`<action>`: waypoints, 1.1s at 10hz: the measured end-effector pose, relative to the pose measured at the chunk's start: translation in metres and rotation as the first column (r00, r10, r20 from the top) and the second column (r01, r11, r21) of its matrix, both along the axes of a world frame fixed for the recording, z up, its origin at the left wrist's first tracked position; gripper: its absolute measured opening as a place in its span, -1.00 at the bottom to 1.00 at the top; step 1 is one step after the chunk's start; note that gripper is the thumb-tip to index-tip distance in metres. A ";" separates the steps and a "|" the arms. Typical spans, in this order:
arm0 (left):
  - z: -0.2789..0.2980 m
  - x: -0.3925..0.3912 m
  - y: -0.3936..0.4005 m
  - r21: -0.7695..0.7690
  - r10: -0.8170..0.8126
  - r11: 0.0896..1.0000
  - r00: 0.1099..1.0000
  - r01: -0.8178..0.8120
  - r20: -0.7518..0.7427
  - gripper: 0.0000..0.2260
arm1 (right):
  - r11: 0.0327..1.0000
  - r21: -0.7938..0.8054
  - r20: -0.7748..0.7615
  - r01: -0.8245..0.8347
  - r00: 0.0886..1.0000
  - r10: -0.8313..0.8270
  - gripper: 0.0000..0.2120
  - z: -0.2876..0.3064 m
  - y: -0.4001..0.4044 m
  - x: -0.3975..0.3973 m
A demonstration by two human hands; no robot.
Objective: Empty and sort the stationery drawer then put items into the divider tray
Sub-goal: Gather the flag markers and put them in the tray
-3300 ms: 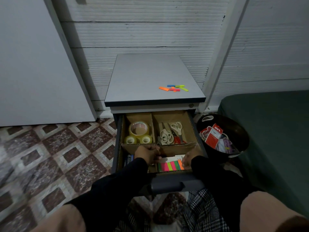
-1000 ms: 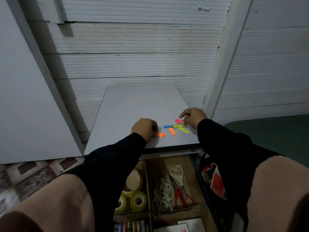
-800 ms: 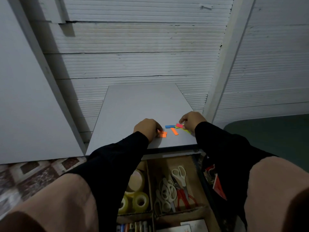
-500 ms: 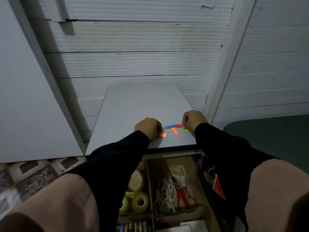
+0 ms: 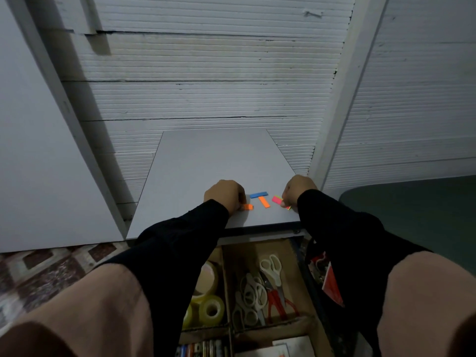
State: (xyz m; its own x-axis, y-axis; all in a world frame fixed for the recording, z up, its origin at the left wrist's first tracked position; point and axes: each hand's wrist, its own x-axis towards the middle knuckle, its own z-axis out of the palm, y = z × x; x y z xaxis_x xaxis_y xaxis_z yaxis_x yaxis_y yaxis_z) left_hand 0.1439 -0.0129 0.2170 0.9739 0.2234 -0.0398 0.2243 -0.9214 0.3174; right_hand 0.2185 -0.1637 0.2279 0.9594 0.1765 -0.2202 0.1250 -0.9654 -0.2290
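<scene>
Small coloured sticky tabs lie near the front edge of the grey cabinet top (image 5: 213,161). My left hand (image 5: 225,193), fingers curled, pinches an orange tab (image 5: 248,207). My right hand (image 5: 297,188) pinches a pink tab (image 5: 277,199) with a green one under it. Between the hands lie a blue tab (image 5: 258,195) and another orange tab (image 5: 264,202). Below, the open drawer holds a cardboard divider tray (image 5: 296,269) with tape rolls (image 5: 210,309) on the left and several scissors (image 5: 260,287) on the right.
Pens (image 5: 201,350) and a white pad (image 5: 293,346) sit in the tray's front compartments. A dark bin with a red packet (image 5: 331,282) stands right of the drawer. A white ribbed wall is behind the cabinet, a green surface (image 5: 417,210) to the right, patterned floor tiles (image 5: 51,269) to the left.
Both hands rose from the drawer to the cabinet top. Over the last second the right hand drew the pink and green tabs toward the front right; the left pulled one orange tab aside.
</scene>
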 end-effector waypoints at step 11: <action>-0.004 0.008 0.010 -0.509 0.330 0.834 0.932 -0.214 0.148 -0.88 | 0.853 0.513 -0.180 0.098 0.984 -0.005 -0.89 0.005 -0.005 0.006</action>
